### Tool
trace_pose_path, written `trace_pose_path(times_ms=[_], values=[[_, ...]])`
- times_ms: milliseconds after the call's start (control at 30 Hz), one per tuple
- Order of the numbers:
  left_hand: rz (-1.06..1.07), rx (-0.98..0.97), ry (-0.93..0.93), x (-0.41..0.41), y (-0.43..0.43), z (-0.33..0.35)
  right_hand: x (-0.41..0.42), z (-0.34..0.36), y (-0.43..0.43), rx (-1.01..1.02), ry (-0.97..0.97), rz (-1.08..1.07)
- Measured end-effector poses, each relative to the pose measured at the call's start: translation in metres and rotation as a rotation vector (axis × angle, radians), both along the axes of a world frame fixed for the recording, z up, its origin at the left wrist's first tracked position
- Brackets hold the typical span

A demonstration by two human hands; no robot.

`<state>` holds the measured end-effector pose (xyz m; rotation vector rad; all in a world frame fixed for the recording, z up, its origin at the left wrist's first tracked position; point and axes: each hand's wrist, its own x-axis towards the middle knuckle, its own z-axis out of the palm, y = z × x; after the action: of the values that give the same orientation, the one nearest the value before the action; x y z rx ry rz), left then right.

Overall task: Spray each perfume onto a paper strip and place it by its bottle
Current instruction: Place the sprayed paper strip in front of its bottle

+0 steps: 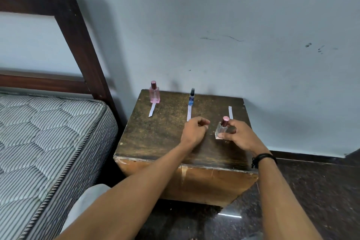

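Observation:
On the worn wooden bedside table (155, 138), a pink perfume bottle (154, 93) stands at the back left with a white paper strip (152, 109) in front of it. A slim blue spray bottle (191, 97) stands at the back middle, its own strip (189, 113) lying before it. My right hand (237, 134) grips a clear bottle with a pink cap (222, 127), tilted, low over the table's right side. A third strip (230, 112) lies just behind that bottle. My left hand (193, 130) hovers beside it with fingers loosely curled, holding nothing.
A bed with a striped mattress (48, 142) and dark wooden headboard (81, 41) stands close on the left. The pale wall (233, 35) rises directly behind the table. Dark speckled floor (321, 191) lies to the right and in front.

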<state>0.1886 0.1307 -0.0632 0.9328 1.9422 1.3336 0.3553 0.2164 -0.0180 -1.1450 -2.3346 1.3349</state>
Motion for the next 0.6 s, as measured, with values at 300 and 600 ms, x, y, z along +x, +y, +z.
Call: trace_pose_path(times_ms=[300,600], values=[[-0.037,-0.038,0.205,0.017,0.006,0.003,0.003,-0.001,0.015,0.015,0.06,-0.096],[-0.093,-0.087,0.287,0.013,0.024,0.007,-0.015,0.021,0.071,0.174,0.024,-0.214]])
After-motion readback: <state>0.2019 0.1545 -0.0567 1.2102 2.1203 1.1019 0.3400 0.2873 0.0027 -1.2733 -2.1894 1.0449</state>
